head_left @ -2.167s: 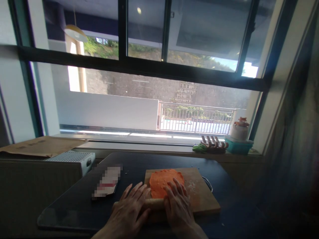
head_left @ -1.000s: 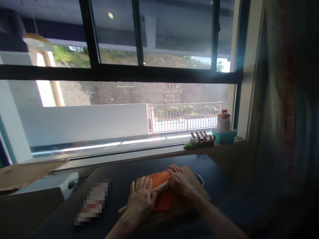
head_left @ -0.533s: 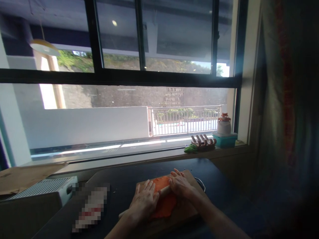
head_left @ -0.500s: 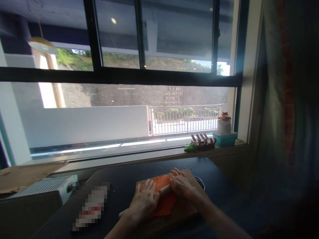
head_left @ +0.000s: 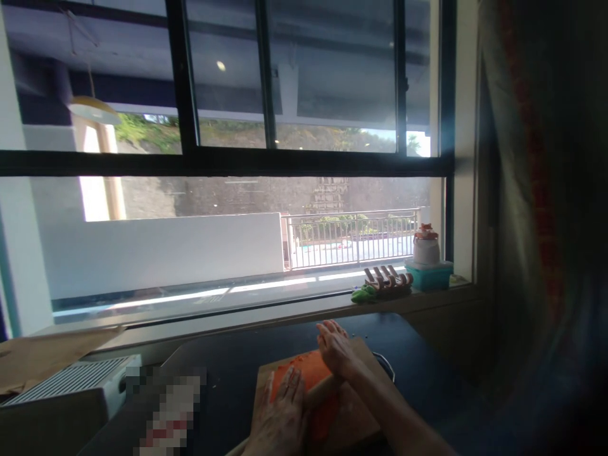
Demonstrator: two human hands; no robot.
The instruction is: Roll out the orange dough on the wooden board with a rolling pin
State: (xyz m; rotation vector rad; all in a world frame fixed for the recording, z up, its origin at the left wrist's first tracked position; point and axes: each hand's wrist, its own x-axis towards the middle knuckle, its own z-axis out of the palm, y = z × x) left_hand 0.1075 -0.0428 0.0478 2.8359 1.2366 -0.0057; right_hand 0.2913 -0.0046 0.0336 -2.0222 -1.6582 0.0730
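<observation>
A flat orange sheet of dough [head_left: 304, 366] is spread on a wooden board [head_left: 363, 354]. Across it, at a slant, lies a pale rolling pin [head_left: 319, 394]. My left hand [head_left: 284, 408] rests flat over the pin's near-left part, its fingers stretched out onto the dough. Over the pin's far-right end is my right hand [head_left: 335, 348], fingers straight and pointing away from me, the palm low against the pin. Neither hand wraps round the pin. Both palms partly hide the pin and dough.
The board lies on a dark table [head_left: 228, 354]. A pixelated pale item [head_left: 173, 415] is at its left, near a white slatted appliance [head_left: 71, 386] with brown cardboard [head_left: 52, 354]. On the windowsill stand a teal box [head_left: 430, 276], a white bottle [head_left: 426, 247] and a green item [head_left: 363, 294].
The view has tilted, so everything sits lower. My right hand has slid forward over the pin, its fingers now beyond the dough. The pin has shifted slightly towards me.
</observation>
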